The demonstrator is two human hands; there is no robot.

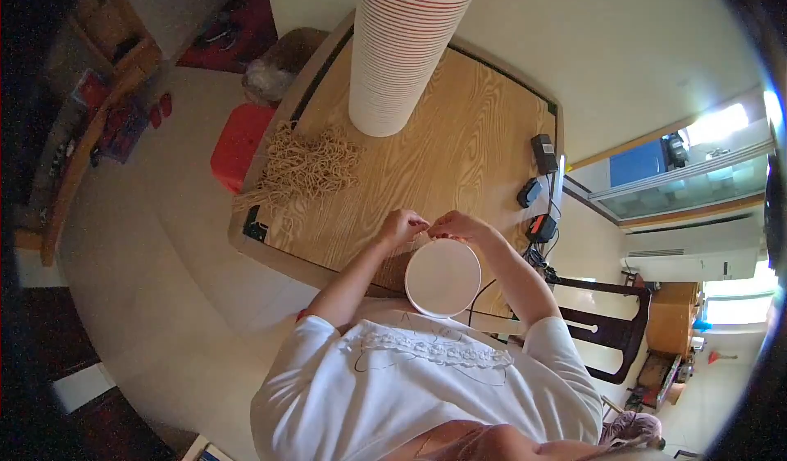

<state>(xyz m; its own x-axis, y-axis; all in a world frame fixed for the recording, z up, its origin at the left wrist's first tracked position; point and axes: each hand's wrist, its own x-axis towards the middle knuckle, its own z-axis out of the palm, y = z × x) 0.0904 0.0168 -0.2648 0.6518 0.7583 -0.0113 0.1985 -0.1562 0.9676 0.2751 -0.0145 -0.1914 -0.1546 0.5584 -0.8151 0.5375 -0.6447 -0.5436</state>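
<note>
My left hand (400, 228) and my right hand (456, 227) meet at the far rim of a white paper cup (443, 277) that I look into from above. Both hands pinch a thin tan string at that rim; the string is too small to make out clearly. The cup sits at the near edge of a wooden table (459, 158). A heap of tan string handles (307, 164) lies to the left on the table. A tall stack of white and orange paper cups (402, 51) stands at the table's far side.
Black chargers and cables (537, 190) lie along the table's right edge. A red stool (239, 145) stands left of the table on the pale floor. A dark wooden chair (611, 330) is at my right. Shelves line the left wall.
</note>
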